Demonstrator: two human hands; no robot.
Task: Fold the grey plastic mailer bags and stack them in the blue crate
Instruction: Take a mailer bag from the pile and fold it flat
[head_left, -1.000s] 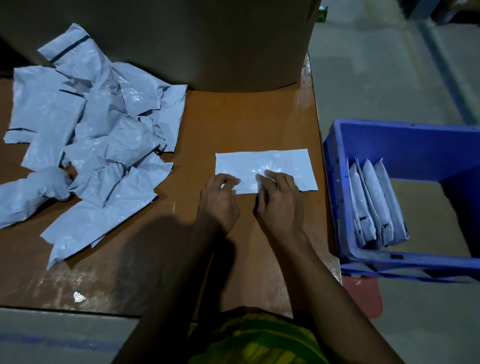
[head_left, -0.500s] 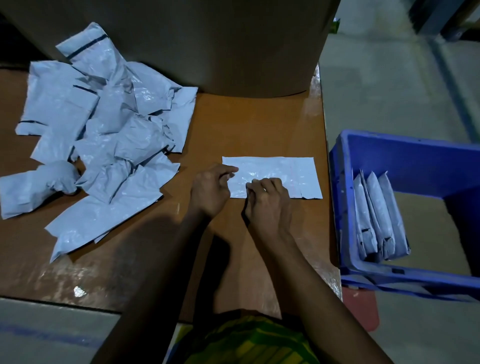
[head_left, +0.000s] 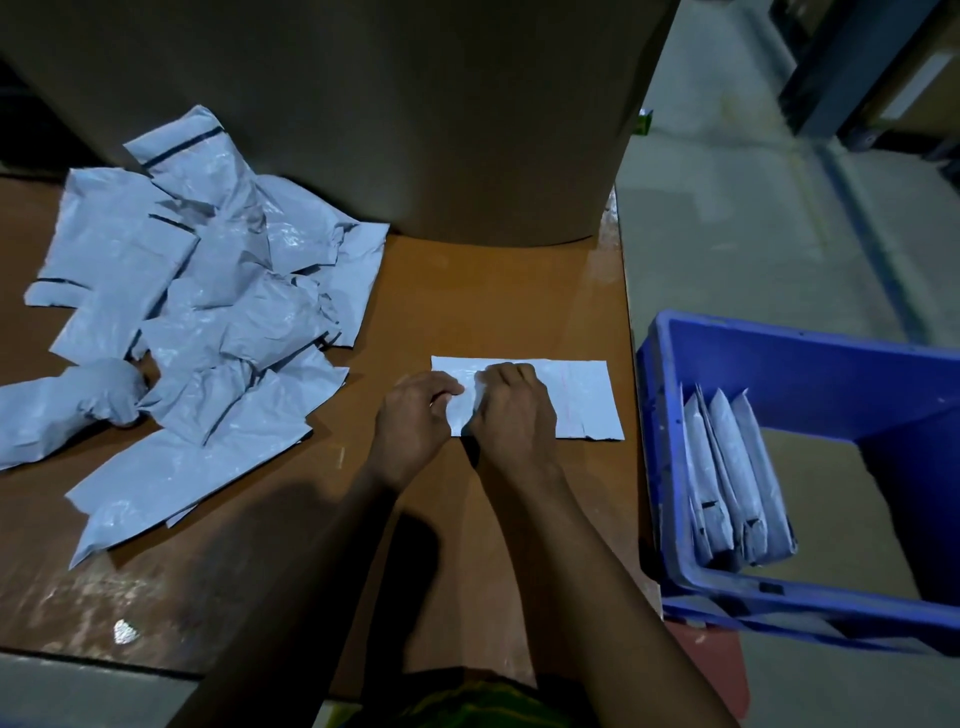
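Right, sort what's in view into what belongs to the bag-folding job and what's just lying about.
Belongs to the job:
flat mailer, held by the left hand and right hand
pile of crumpled mailers
blue crate
folded mailers standing in the crate

Just lying about:
big brown box
shiny scrap on the table

Brown table (head_left: 493, 291), crumpled grey mailer bags (head_left: 208, 312) heaped left, flat mailer bag (head_left: 582, 400) right, cardboard box (head_left: 389, 130) behind

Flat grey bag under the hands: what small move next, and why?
Probably fold the mailer bag over from its left end: it lies flat and long, left hand and right hand sit on that end, and folded bags in the blue crate look narrower.
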